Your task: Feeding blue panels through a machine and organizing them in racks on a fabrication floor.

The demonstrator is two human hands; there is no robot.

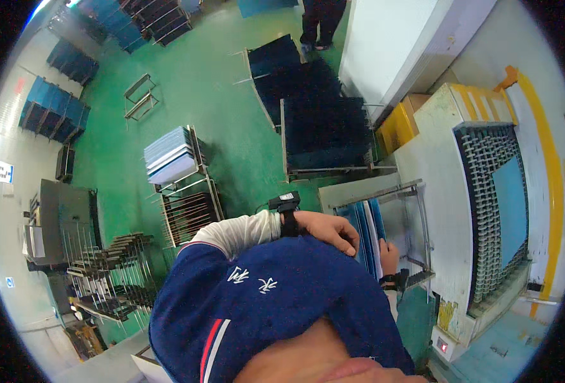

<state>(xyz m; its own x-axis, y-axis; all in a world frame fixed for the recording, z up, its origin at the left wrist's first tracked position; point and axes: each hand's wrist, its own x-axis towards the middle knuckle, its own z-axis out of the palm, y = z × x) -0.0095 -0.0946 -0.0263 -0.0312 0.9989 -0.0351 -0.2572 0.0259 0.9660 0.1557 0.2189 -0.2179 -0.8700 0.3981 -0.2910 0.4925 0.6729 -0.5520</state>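
Partly hidden, left hand [329, 230] and right hand [390, 257] curl at blue panels [365, 228], their hold unclear.

Your shirt [321, 287] was navy with white characters, plus red-and-white stripes [215, 351]. Your left sleeve [257, 231] was white, left wristband [289, 224] black. Racked panels [364, 236] were blue and white. Floor [212, 76] was green, sheet [511, 204] light blue, conveyor [482, 210] a black-and-grey grid, wall tape [543, 140] yellow.

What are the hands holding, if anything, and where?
Cannot be told for certain: the left hand and right hand are at the blue panels' edges, but whether either grips one is unclear.
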